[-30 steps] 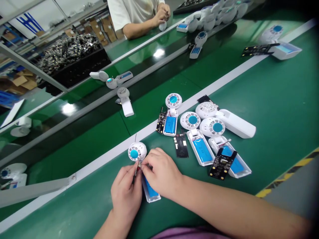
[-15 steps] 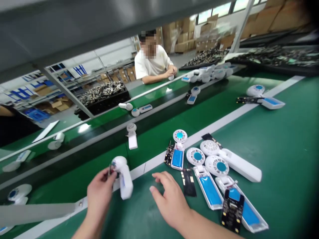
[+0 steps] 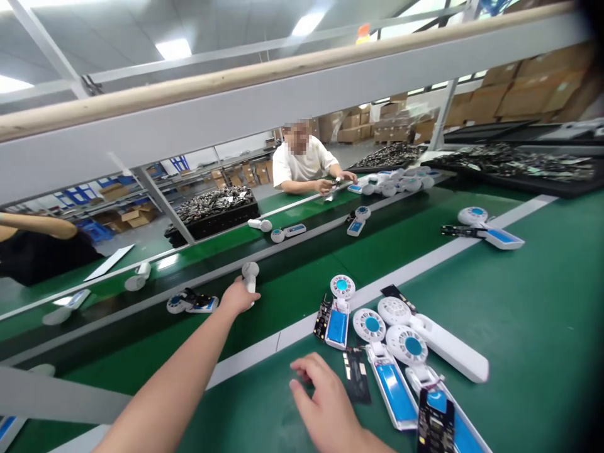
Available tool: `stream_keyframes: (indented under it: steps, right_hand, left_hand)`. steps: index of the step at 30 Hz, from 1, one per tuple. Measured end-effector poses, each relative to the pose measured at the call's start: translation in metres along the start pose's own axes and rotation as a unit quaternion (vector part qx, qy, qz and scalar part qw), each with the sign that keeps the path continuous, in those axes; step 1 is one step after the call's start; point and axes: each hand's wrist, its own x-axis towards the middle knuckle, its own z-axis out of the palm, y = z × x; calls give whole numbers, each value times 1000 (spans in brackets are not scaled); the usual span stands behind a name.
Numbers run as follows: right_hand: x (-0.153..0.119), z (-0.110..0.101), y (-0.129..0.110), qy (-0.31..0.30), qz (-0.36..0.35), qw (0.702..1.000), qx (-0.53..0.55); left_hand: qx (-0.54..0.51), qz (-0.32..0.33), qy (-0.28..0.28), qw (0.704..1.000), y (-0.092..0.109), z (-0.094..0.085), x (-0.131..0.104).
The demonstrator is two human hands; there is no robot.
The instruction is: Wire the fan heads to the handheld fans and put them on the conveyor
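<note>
My left hand (image 3: 240,296) is stretched out over the green belt, its fingers around the handle of a white handheld fan (image 3: 250,272) with a round grille head. To its left on the belt lies an opened fan (image 3: 176,304) with a black circuit board (image 3: 198,297) across its blue battery. My right hand (image 3: 325,399) rests low over the green table, empty, thumb and fingers apart and loosely bent. Just right of it are a black board (image 3: 357,375) and opened fans with blue batteries, one battery (image 3: 396,391) nearest. A closed white fan handle (image 3: 453,351) lies among them.
A white strip (image 3: 292,330) divides belt and table. Another opened fan (image 3: 503,237) lies at right. Across the belt a person in a white shirt (image 3: 302,167) handles a part beside piled fans (image 3: 396,182). Black trays of boards (image 3: 519,165) stand behind. A slanting grey bar (image 3: 61,393) crosses lower left.
My left hand has let go of the fan it held, and an opened fan lies on the belt. The hand has reached forward to another fan. My right hand stays near the table. The view has tilted up.
</note>
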Motion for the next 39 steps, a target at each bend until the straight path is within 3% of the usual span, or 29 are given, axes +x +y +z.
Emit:
stream_keyframes:
  steps: [3,7,9,12,14,16,18,21,22,24,25,27,28,30,32,33,35,37,39]
  right_hand:
    - [4,-10,-1,39,-3,999,3]
    - [13,-23,3,94,-28,995,-20]
    - [18,-28,5,73,-15,997,-21]
    - [19,-33,1,-24,52,998,-21]
    - [13,-32,-6,-94,71,993,-15]
    - [3,-28,-14,-127,52,991,-11]
    - [-8,-20,-20,-122,11,992,-30]
    - [-17,-6,-24,-100,-60,990,-76]
    - [-17,-2,-23,-86,-77,990,-83]
    - [-13,1,-20,-43,-80,992,-82]
    - [-10,-1,-18,-19,-62,995,-75]
    - [-2,-9,-10,17,2,998,-62]
    - [2,-14,-6,21,36,997,-61]
    - [11,-26,2,-4,85,993,-76]
    - [17,-33,7,-50,97,989,-101]
    - [18,-34,8,-71,91,987,-108]
    - [19,-32,10,-91,68,988,-101]
    - [18,-25,9,-86,47,993,-61]
    - [16,-17,8,-75,37,996,-9]
  left_hand:
    - [-91,-30,-87,992,-6,-7,-42]
    - [-174,-62,-173,967,-20,18,-130]
    - [-174,-71,-186,964,-25,35,-171]
    - [-87,-37,-148,985,-26,49,-211]
    - [-19,-35,-132,990,-24,50,-223]
    - [-29,-77,-129,988,-23,45,-225]
    - [-149,-154,-128,968,-23,38,-223]
    - [-336,-256,-158,892,-27,24,-214]
    - [-334,-256,-145,896,-28,19,-211]
    - [-206,-185,-57,959,-31,9,-202]
    - [-106,-112,1,988,-31,4,-197]
    - [75,84,65,992,-27,-4,-186]
    - [136,190,53,971,-23,-7,-179]
    - [204,383,-34,900,-11,-10,-165]
    - [236,496,-144,823,2,-10,-149]
    - [241,522,-189,796,7,-9,-142]
    - [238,540,-241,771,14,-9,-130]
    - [239,547,-248,763,16,-11,-124]
    - [264,557,-219,757,13,-15,-126]
